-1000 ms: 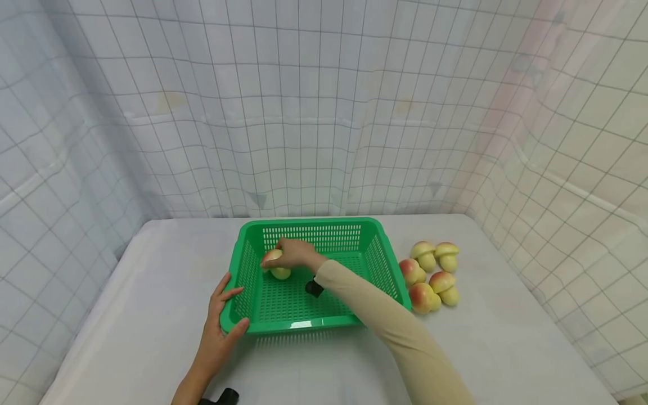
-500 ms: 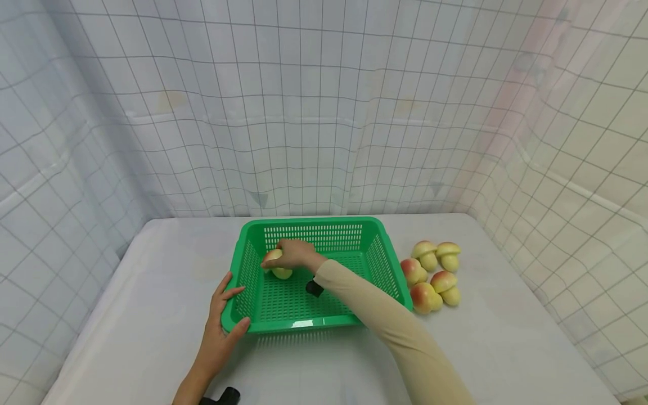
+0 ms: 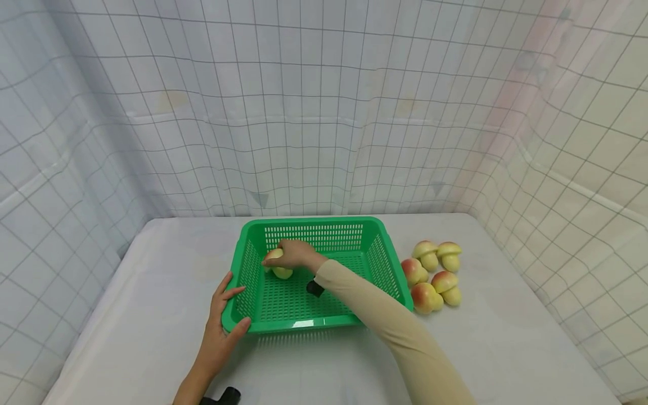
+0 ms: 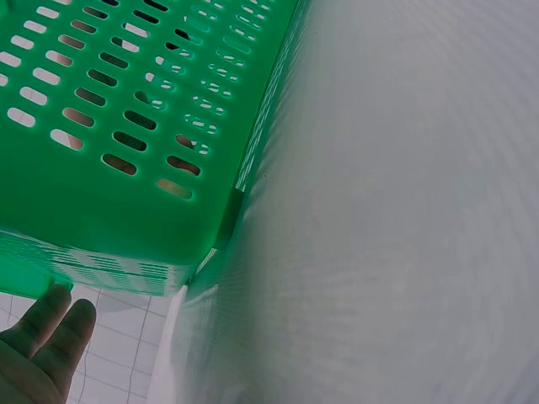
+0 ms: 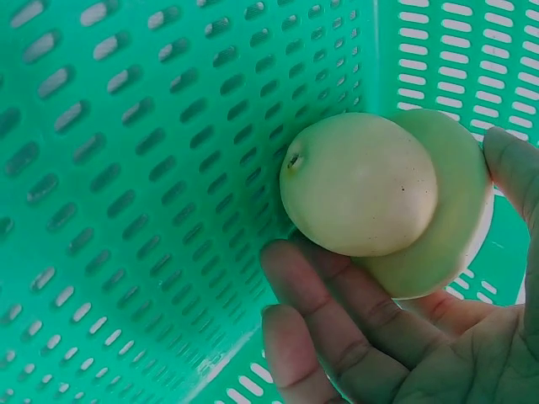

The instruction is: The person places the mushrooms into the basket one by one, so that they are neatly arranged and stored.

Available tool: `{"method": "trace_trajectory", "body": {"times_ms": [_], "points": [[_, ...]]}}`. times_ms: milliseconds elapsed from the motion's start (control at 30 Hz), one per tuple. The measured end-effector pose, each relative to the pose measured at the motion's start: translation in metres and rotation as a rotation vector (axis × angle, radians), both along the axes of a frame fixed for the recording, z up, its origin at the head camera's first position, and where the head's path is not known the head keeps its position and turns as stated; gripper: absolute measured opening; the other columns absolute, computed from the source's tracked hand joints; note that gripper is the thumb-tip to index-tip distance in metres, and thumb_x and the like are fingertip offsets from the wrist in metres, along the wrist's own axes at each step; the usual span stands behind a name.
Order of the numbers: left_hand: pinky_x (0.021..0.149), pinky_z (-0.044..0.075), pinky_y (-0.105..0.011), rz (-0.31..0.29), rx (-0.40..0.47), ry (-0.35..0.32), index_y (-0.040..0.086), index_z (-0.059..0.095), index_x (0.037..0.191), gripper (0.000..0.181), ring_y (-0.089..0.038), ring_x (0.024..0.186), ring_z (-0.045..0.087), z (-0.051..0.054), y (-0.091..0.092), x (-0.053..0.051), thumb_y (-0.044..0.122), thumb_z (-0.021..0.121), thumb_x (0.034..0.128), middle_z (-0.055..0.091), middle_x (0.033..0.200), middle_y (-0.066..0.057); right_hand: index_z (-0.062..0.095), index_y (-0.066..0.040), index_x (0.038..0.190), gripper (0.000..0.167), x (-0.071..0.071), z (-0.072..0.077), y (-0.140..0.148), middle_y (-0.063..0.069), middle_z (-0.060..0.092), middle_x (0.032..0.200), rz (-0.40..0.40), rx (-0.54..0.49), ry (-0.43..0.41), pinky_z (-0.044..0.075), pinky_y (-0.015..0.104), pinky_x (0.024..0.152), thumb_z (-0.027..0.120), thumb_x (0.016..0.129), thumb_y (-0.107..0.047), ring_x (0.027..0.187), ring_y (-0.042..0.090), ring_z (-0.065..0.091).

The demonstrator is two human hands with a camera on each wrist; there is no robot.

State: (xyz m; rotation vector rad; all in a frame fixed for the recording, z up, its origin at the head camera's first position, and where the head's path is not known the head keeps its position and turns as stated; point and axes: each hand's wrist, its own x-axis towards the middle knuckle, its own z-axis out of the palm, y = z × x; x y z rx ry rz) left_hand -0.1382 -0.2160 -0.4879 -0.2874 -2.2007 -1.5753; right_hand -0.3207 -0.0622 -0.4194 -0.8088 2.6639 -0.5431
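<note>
The left hand (image 3: 219, 320), fingers spread, rests on the slotted green plastic basket (image 3: 304, 324), in whose left end the right hand (image 3: 297, 254) grips a smooth, yellow, red-blushed mushroom shape (image 3: 282, 273), its dark stem pit (image 5: 294, 160) visible only from the right wrist, while five similar round-capped shapes (image 3: 426, 298) lie rightward on the white surface (image 3: 506, 326).

The basket (image 3: 278, 326) has room far-right, beyond the obstructing sleeve (image 3: 395, 326).

No readable words are showing here; no legible labels, brands, numbers or signs are appearing anywhere across these three views.
</note>
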Motion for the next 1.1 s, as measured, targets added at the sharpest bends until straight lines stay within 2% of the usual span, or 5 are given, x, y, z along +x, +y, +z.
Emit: {"method": "trace_trajectory", "body": {"times_ms": [667,833,967,1100], "points": [[0.095,0.026,-0.013,-0.008,0.011,0.012,0.004,0.044,0.136,0.055,-0.027,0.140,0.012,-0.001,-0.001,0.000,-0.001,0.060,0.0829,0.010,0.156,0.000,0.054,-0.006,0.128,0.062,0.000,0.003,0.002,0.004,0.061,0.103,0.022,-0.025,-0.020,0.043,0.027,0.065,0.058,0.088,-0.053,0.081,0.015,0.056],[0.096,0.025,-0.013,-0.006,0.014,0.006,0.004,0.044,0.136,0.055,-0.027,0.140,0.011,-0.001,0.000,0.000,-0.001,0.060,0.0828,0.011,0.156,0.001,0.048,-0.007,0.135,0.069,-0.001,0.007,0.007,0.007,0.059,0.118,0.047,0.036,-0.026,0.045,0.030,0.077,0.059,0.087,-0.054,0.100,0.019,0.057],[0.096,0.025,-0.013,-0.002,0.009,0.002,0.005,0.045,0.136,0.055,-0.026,0.140,0.012,-0.001,0.000,0.001,0.000,0.061,0.0828,0.011,0.156,0.002,0.040,-0.008,0.143,0.078,-0.001,0.013,0.015,0.009,0.051,0.134,0.050,0.083,-0.055,0.042,0.035,0.090,0.060,0.085,-0.056,0.117,0.024,0.051],[0.095,0.025,-0.013,-0.005,0.010,0.006,0.005,0.045,0.135,0.054,-0.026,0.140,0.012,0.001,0.001,0.001,0.001,0.060,0.0832,0.011,0.156,0.001,0.036,-0.009,0.146,0.081,-0.002,0.021,0.028,0.009,0.045,0.141,0.059,0.116,-0.055,0.039,0.038,0.095,0.059,0.085,-0.058,0.124,0.027,0.045]]}}
